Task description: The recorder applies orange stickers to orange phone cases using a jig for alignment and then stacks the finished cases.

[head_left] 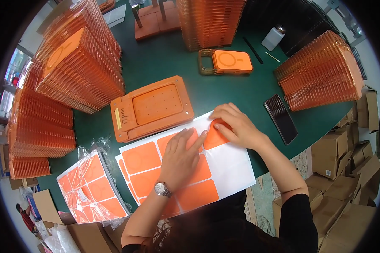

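Across a white backing sheet [236,168] with rows of rounded orange stickers [141,158], my left hand [179,156] lies with its fingers stretched out. A wristwatch [161,189] is on that wrist. My right hand [234,126] pinches the far edge of one orange sticker [214,137], which curls up from the sheet. My left index finger reaches close to this sticker's left edge. The backing paper to the right of it is bare white. More sheets show beneath at the left edge. An orange fixture plate [156,105] with a recessed rectangle sits just beyond the sheet.
Tall stacks of orange phone cases stand at left [84,71], far middle [211,21] and right [318,74]. A phone case [230,62], smartphone [281,119] and white bottle [273,38] lie or stand about. Plastic-wrapped sticker sheets [93,185] are at left; cardboard boxes [331,154] fill the right floor.
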Available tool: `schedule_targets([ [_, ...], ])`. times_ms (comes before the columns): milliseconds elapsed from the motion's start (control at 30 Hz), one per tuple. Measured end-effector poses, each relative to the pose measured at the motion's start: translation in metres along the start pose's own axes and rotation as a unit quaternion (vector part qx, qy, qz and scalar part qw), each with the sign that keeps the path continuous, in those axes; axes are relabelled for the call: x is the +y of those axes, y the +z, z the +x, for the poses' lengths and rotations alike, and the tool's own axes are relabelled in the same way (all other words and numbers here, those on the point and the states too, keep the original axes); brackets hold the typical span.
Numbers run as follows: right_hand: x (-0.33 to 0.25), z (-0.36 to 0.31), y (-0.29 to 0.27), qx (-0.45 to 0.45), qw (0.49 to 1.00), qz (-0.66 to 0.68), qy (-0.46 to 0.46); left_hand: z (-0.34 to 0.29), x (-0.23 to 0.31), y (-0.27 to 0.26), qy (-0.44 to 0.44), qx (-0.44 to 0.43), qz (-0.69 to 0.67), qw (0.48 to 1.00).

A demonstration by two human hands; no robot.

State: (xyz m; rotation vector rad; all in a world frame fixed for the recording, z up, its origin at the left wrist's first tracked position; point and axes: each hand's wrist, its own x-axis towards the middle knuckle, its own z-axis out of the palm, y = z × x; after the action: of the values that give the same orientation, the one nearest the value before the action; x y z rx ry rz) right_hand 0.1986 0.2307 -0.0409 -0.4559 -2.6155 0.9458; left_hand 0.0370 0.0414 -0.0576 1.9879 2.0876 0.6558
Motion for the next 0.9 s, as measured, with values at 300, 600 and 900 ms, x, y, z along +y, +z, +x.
schedule_targets([
  [300,-0.007,-0.007,-0.035,0.020,0.993,0.114,-0.006,-0.008,-0.005,0.009,-0.005,0.020,-0.032,0.999],
  [600,-0.114,0.041,-0.068,0.232,0.960,-0.117,-0.101,-0.019,-0.004,-0.023,0.048,0.039,-0.049,0.997],
  [900,-0.131,0.082,0.041,0.104,0.968,-0.202,-0.104,0.001,-0.124,-0.300,-0.055,0.393,0.080,0.915],
])
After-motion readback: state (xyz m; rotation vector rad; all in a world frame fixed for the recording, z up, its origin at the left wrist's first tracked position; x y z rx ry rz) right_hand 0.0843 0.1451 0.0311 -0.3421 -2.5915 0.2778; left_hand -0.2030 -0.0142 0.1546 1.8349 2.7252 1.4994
